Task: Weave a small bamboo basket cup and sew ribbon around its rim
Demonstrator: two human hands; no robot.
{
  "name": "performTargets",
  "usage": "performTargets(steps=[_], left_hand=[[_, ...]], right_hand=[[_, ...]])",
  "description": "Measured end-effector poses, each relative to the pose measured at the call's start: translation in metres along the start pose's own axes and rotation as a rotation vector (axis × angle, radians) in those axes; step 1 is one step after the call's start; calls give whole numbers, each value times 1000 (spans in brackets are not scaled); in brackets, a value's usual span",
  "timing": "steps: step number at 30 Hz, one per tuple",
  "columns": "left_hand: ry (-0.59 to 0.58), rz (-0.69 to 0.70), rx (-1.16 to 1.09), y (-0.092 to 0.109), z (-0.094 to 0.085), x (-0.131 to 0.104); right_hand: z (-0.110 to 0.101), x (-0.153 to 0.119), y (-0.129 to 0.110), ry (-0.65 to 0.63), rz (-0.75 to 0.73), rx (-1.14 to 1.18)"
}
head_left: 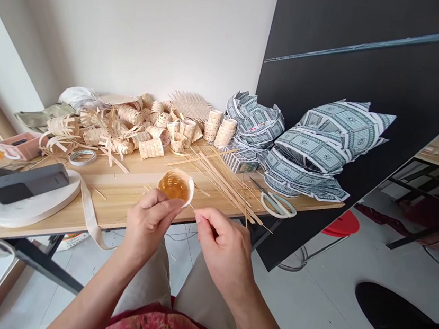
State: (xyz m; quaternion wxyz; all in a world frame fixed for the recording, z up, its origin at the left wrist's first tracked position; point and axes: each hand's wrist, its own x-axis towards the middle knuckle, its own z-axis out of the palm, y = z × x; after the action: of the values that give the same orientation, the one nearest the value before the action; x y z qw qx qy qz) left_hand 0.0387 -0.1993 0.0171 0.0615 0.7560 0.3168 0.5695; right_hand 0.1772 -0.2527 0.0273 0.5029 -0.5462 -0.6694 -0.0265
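Right at the middle of the view, the left hand (151, 219) holds a small woven basket (176, 186) — fingers pinched on its near rim, open mouth turned toward the camera, just above the near edge of the wooden table (119, 200). At three o'clock of the basket, the right hand (221, 245) has thumb and forefinger closed on a thin strip (192, 207) whose far end meets the basket's lower rim; the strip is too fine to see much of it.

At one o'clock of the basket a fan of loose bamboo strips (221, 178) lies across the tabletop, and beyond them at three o'clock a pair of scissors (276, 203) rests near the table's right edge. At eleven o'clock a heap of finished small woven baskets (136, 125) crowds the far side of the table. At two o'clock sit stacks of patterned grey-green paper pieces (313, 146) against a dark panel (375, 71). At nine o'clock a roll of white tape (34, 206) lies flat with a dark device (25, 183) on top — a smaller tape ring (82, 157) lies just beyond.
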Motion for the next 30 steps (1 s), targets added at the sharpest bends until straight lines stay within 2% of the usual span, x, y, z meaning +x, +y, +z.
performTargets(steps=[7, 12, 16, 19, 25, 27, 30], left_hand=[[-124, 151, 162, 2, 6, -8], [-88, 202, 253, -8, 10, -13], [-102, 163, 290, -17, 10, -16], [-122, 110, 263, -15, 11, -16], [-122, 130, 187, -10, 14, -14], [-167, 119, 179, -13, 12, -11], [-221, 122, 193, -18, 10, -7]], right_hand=[[4, -7, 7, 65, -22, -60], [6, -5, 8, -61, 101, 45], [7, -9, 12, -113, 228, 183], [8, -9, 14, -97, 259, 204], [7, -7, 13, -116, 321, 255], [2, -5, 14, -119, 289, 229], [-7, 0, 15, -14, 122, 79]])
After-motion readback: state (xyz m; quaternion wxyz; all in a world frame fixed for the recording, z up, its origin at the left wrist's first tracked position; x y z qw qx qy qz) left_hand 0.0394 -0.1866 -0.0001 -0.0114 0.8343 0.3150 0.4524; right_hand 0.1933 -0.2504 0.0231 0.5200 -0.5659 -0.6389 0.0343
